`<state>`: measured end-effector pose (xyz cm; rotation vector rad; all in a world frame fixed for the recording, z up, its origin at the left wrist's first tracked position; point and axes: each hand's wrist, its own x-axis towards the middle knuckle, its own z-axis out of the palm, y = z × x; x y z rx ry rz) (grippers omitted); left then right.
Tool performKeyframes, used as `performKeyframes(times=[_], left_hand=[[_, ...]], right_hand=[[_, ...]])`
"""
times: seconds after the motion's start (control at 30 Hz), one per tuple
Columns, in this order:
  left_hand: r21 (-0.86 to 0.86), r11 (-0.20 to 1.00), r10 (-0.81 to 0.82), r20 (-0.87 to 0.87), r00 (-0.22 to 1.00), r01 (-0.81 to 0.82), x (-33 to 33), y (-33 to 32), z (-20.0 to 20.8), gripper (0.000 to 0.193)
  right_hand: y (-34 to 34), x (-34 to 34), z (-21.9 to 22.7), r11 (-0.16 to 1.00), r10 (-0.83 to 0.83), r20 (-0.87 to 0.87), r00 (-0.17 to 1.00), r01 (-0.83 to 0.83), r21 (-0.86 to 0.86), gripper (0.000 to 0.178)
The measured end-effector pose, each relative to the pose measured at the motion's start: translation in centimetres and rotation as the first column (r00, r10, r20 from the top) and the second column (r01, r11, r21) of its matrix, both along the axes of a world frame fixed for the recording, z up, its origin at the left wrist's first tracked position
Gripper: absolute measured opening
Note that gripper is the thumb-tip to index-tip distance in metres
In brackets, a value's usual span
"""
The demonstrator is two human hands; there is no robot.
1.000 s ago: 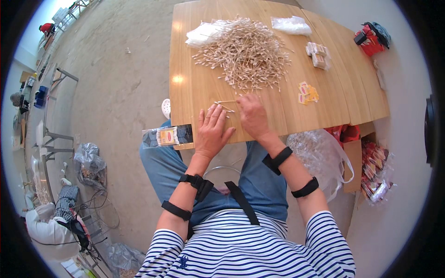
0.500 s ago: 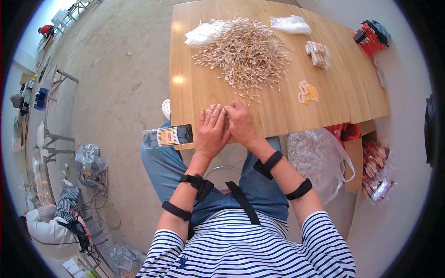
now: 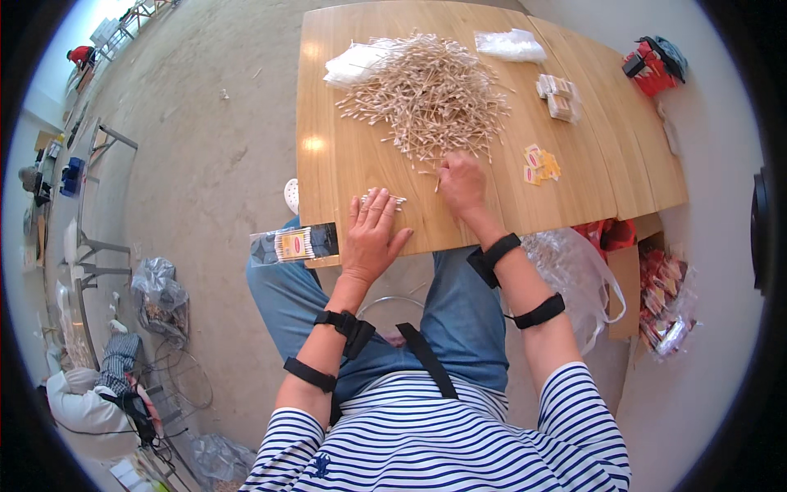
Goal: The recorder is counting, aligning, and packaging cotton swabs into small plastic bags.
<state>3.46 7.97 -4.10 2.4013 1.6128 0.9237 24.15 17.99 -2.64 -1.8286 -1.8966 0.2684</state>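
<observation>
- Head view: taking twelve o'clock as away from you, your left hand [image 3: 373,234] is lying flat, fingers extended and clenching nothing, over a small group of cotton swabs [image 3: 398,202].
- Your right hand [image 3: 464,182] is holding its fingers curled at two o'clock from the left, beside the near edge of the swab pile [image 3: 434,98]; you cannot tell whether it is grasping a swab.
- The pile is lying at one o'clock from your left hand. Its sticks are crossing at many angles, so a hasty pick is risking dragged extras.
- Nothing visible is binding the small group; by sliding your palm you are risking scatter.
- The clear packet [image 3: 293,243], at nine o'clock, is overhanging the table [image 3: 500,205]; a leftward bump is risking a fall.
- Small cards [image 3: 550,167] are lying loose at three o'clock from your right hand; a wide sweep is risking displacement.
</observation>
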Motion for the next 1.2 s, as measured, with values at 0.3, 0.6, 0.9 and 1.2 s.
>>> performKeyframes(times=[0.3,0.6,0.9,1.2], left_hand=[[-0.003,1.000,0.014,-0.004,1.000,-0.014,-0.3,-0.1,-0.1,0.061],[0.004,1.000,0.004,-0.006,1.000,-0.004,0.0,0.0,0.1,0.061],[-0.009,1.000,0.008,-0.002,1.000,-0.008,-0.3,-0.2,0.1,0.061],[-0.004,1.000,0.007,0.010,1.000,-0.007,0.0,0.0,-0.2,0.060]], right_hand=[[-2.0,2.4,0.1,0.995,0.062,0.002,0.998,-0.062,0.075,0.005],[-0.1,2.8,-0.7,0.995,0.083,0.207,0.975,-0.092,0.032,0.010],[-2.2,-0.6,1.3,0.915,0.157,-0.188,0.970,-0.214,-0.341,0.020],[-0.9,-4.2,0.1,0.961,0.268,0.096,0.959,-0.259,-0.099,0.010]])
